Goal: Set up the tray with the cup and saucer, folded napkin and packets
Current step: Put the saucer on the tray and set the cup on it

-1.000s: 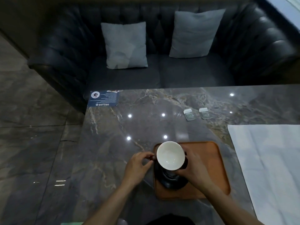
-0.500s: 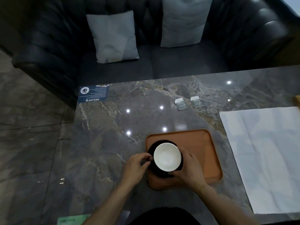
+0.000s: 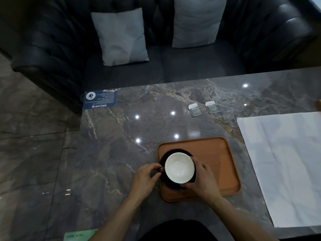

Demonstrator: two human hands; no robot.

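Observation:
A cup (image 3: 179, 167), white inside and dark outside, sits on a black saucer (image 3: 165, 181) at the left end of the orange tray (image 3: 217, 159). My left hand (image 3: 146, 178) pinches the cup's handle at its left side. My right hand (image 3: 203, 178) wraps around the cup's right side, over the saucer. Two small grey packets (image 3: 195, 110) (image 3: 212, 107) lie on the marble table beyond the tray. A large white napkin (image 3: 284, 164) is spread flat to the right of the tray.
A blue printed card (image 3: 99, 100) lies at the table's far left corner. A dark sofa (image 3: 199, 66) with two pale cushions stands beyond the table's far edge. A green paper (image 3: 79, 234) shows at the near edge. The table's left edge drops to tiled floor.
The cup has come down from above the saucer onto it, both hands staying on it. The camera view has tilted down.

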